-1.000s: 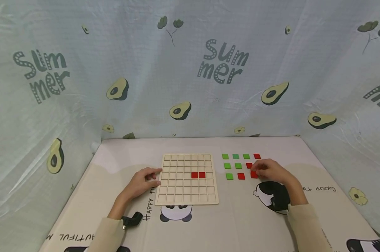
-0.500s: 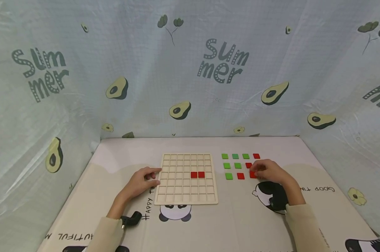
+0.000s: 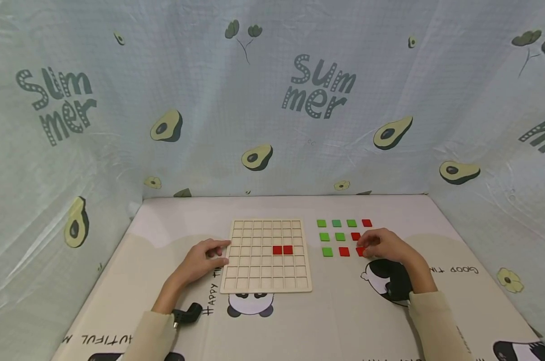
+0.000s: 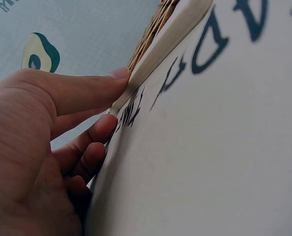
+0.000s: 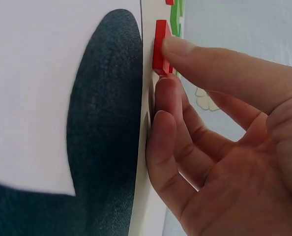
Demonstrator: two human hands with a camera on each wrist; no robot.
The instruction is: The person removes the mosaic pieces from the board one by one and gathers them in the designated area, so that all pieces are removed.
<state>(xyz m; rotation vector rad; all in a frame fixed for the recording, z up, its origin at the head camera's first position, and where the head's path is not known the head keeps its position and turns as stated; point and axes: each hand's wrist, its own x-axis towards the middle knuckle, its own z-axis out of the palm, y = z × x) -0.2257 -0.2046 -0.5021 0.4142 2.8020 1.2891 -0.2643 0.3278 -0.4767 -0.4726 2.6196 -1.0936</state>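
A pale wooden grid board (image 3: 254, 271) lies at the table's middle, with two red square tiles (image 3: 283, 249) side by side in its cells. My left hand (image 3: 201, 261) is at the board's left edge, index finger and thumb spread along it. In the left wrist view the thumb touches the board's side (image 4: 173, 42), and the other fingers bend below. My right hand (image 3: 385, 244) is at the nearest row of loose tiles. Its thumb presses a red square tile (image 5: 159, 46), the fingers curled against it; the index fingertip is hidden behind the thumb and tile.
Right of the board, loose green tiles (image 3: 327, 252) and other red tiles (image 3: 344, 251) lie in rows. A printed cloth (image 3: 335, 321) covers the table. A black strap-like piece (image 3: 187, 314) sits at the left wrist. Patterned sheets (image 3: 317, 165) hang behind and at both sides.
The view has shifted slightly. My right hand stays at the same red tile, covering a little more of it. My left hand keeps its place at the board's edge.
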